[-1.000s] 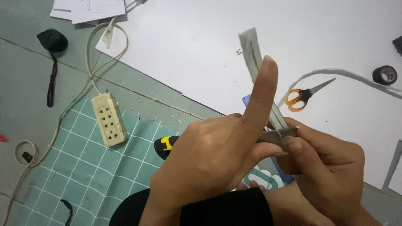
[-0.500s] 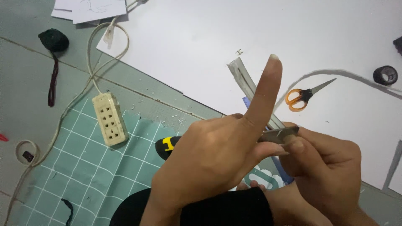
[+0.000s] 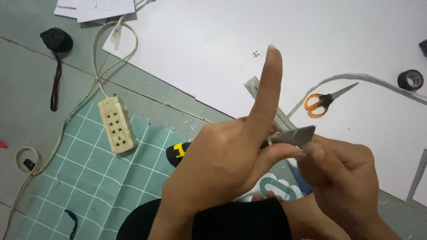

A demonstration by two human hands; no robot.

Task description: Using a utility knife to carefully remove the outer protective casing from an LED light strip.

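Your left hand (image 3: 222,164) pinches a thin grey strip (image 3: 255,86) between thumb and lower fingers, its grip closed on the strip, with the forefinger (image 3: 269,84) sticking straight up beside it. Your right hand (image 3: 342,173) has its grip closed on a bare blade (image 3: 296,135), whose edge meets the strip just at your left thumb. The strip is held in the air above the white sheet (image 3: 311,40) and the green mat (image 3: 89,178).

The risk, as I judge it, is the blade slipping off so narrow a piece: it points toward your left thumb and the base of the raised finger, and a sudden give would carry it into skin. The strip is unsupported, so it may twist or bend under pressure. The blade has no handle that I can see, so your right fingertips may slide along it.
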